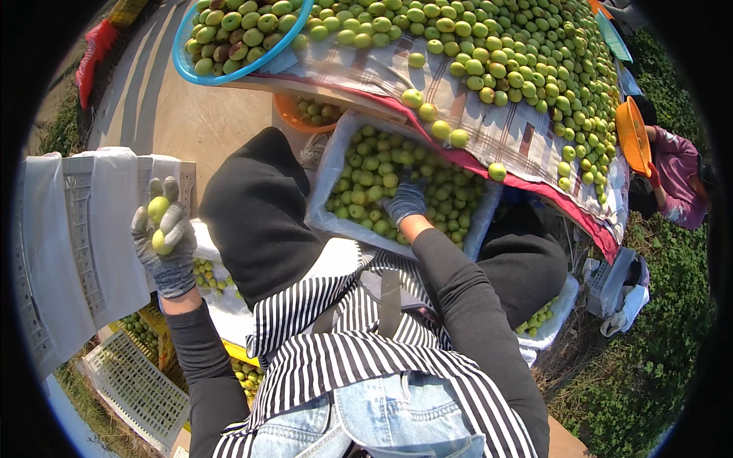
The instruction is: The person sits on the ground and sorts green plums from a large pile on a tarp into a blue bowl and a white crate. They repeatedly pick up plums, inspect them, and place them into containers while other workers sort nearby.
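My left hand (166, 235), in a grey work glove, is raised at the left and holds two green jujube-like fruits. One fruit (158, 209) shows between the fingers, the other (162, 243) lower, by the palm. Between my knees stands a crate (318, 197) lined with clear plastic and filled with green fruit (366, 194). My right hand (408, 200), gloved alike, reaches down into this crate among the fruit. Its fingertips are partly hidden, so whether it grips a fruit cannot be told.
A cloth-covered table (372, 68) bears a large fruit heap (515, 46) and a blue-rimmed basket (183, 63). Below it sits an orange basin (286, 114). Plastic-draped crates (103, 229) stand left, beside a white crate (137, 389). At right, another person (678, 172) holds an orange basket (630, 131).
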`<state>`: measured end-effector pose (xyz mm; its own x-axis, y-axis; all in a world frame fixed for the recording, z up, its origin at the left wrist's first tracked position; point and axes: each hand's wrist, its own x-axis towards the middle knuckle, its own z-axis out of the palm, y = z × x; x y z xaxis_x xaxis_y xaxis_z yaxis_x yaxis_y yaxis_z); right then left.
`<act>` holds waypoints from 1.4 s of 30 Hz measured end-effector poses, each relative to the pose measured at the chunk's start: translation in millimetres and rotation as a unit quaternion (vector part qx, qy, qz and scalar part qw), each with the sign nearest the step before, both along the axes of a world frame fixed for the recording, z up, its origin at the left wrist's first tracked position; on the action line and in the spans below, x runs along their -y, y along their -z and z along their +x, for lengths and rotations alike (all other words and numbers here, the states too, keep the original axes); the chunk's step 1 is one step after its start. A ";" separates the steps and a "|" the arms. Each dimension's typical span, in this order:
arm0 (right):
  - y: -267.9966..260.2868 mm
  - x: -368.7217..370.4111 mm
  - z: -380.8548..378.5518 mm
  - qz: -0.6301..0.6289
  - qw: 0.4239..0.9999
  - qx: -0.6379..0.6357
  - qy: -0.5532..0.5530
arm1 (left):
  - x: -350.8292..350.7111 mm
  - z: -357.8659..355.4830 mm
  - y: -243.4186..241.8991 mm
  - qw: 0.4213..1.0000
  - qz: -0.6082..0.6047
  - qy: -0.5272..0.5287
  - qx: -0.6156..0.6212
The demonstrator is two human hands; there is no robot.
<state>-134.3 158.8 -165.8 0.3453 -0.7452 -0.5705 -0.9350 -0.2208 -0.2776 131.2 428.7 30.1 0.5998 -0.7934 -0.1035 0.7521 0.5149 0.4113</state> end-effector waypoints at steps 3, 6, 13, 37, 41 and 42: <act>14.9 -17.8 35.8 -0.082 0.989 -0.015 -0.124 | -110.0 -1.8 13.2 0.989 0.084 -0.116 -0.041; 27.4 -31.2 51.6 -0.119 0.971 -0.021 -0.206 | -218.6 -23.7 42.8 0.942 0.235 -0.225 -0.087; 37.2 9.9 -17.3 -0.198 0.913 -0.034 -0.356 | -401.2 -142.8 143.9 0.681 0.514 -0.451 -0.260; 35.3 34.9 43.8 -0.105 0.987 -0.030 -0.117 | -291.5 -69.4 120.3 0.644 0.637 -0.408 0.115; 46.8 14.9 75.2 -0.127 0.963 0.027 -0.235 | -165.1 -37.1 49.7 0.712 0.520 -0.367 0.297; 46.0 14.3 75.7 -0.103 0.963 0.042 -0.247 | -132.5 -39.4 37.9 0.718 0.480 -0.331 0.381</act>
<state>-58.6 144.6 -211.8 0.7253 -0.5726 -0.3823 -0.6778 -0.6912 -0.2507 91.8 561.2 -7.8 0.9852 -0.0902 0.1460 -0.1577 -0.1397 0.9776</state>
